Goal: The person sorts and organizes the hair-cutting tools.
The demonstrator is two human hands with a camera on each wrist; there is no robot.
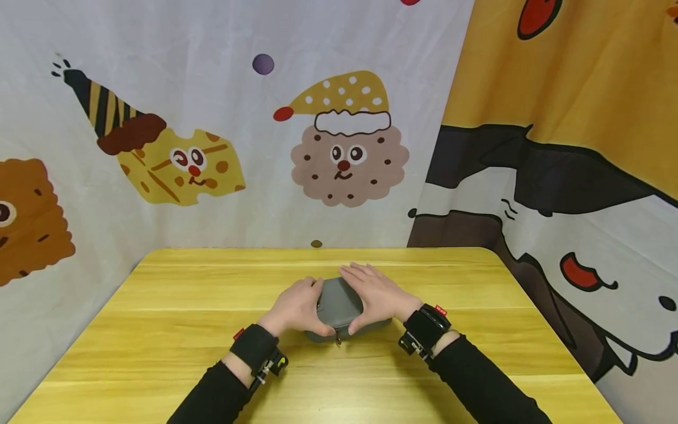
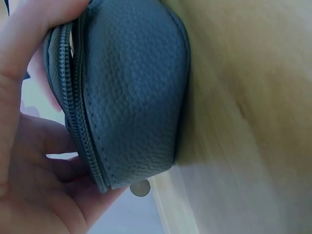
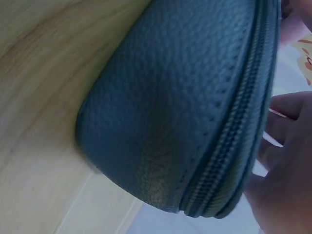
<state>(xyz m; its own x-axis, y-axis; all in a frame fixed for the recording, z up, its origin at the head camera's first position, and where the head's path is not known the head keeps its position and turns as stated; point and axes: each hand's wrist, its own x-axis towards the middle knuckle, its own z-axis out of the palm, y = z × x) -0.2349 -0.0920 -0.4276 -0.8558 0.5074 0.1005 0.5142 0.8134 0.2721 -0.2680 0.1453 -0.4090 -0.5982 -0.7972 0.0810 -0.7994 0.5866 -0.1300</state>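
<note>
A grey pebbled-leather zip case point(image 1: 339, 303) sits on the wooden table between both hands. My left hand point(image 1: 299, 307) grips its left side, thumb at the front edge and fingers toward the back. Across the right side lies my right hand point(image 1: 382, 297), its thumb at the front edge and fingers stretched to the far edge. A zipper pull point(image 1: 338, 340) hangs at the front, near the thumbs. In the left wrist view the zipper point(image 2: 73, 92) shows a narrow gap near the thumb. The right wrist view shows zipper teeth point(image 3: 234, 131) along the lid. The inside is hidden.
The wooden table point(image 1: 185, 335) reaches out on both sides of the case. Behind it hangs a white curtain point(image 1: 212, 227) with cartoon prints, and a yellow and grey printed curtain point(image 1: 529, 106) stands at the right. Black bands with small cameras circle both wrists.
</note>
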